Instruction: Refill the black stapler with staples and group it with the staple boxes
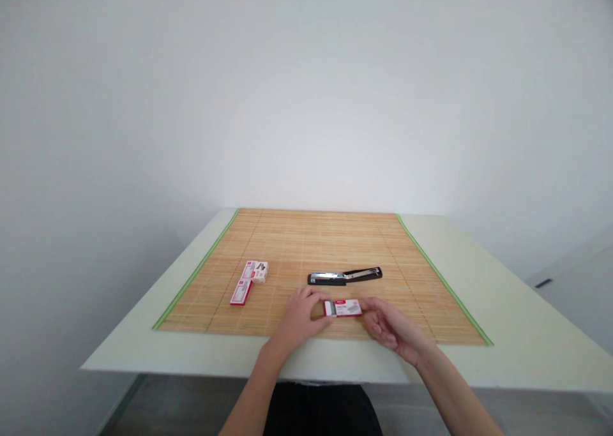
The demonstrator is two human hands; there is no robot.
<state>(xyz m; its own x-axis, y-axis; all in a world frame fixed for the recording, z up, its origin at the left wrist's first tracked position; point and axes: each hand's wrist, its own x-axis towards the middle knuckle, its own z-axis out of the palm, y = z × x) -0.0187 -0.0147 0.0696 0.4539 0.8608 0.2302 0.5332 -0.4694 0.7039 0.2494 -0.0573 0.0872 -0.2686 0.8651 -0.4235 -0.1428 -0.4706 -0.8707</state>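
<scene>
Holding: I have the staple box [345,308] between both hands, just below the centre of the frame, over the near edge of the bamboo mat [297,244]. I cannot tell whether it rests on the mat or hangs just above it.
Left hand: my left hand [297,318] is closed narrowly on the box's left end, fingertips touching it. A grey part shows there, too small to say whether it is an inner tray.
Right hand: my right hand [389,326] pinches the right end with thumb and forefinger, the other fingers curled loosely below.
Weight: I judge it light for its bulk, though denser than an empty carton if full of staples.
Stiffness: thin card by the look of it, firm along the edges and likely to dent under a hard squeeze on the broad faces.
Surface: printed card, probably smooth and a little slippery, and an open end could spill its contents if tipped.
Best hold: the short ends or long edges, kept level.
Position: the box lies between the hands and touches both, with the left hand at its left and the right hand at its right and slightly lower.
Surroundings: an opened stapler [345,275] lies just above the box in the frame, near but apart. Two other boxes [249,281] sit left of centre, well apart from my left hand. The mat covers a pale worktop [517,321].
</scene>
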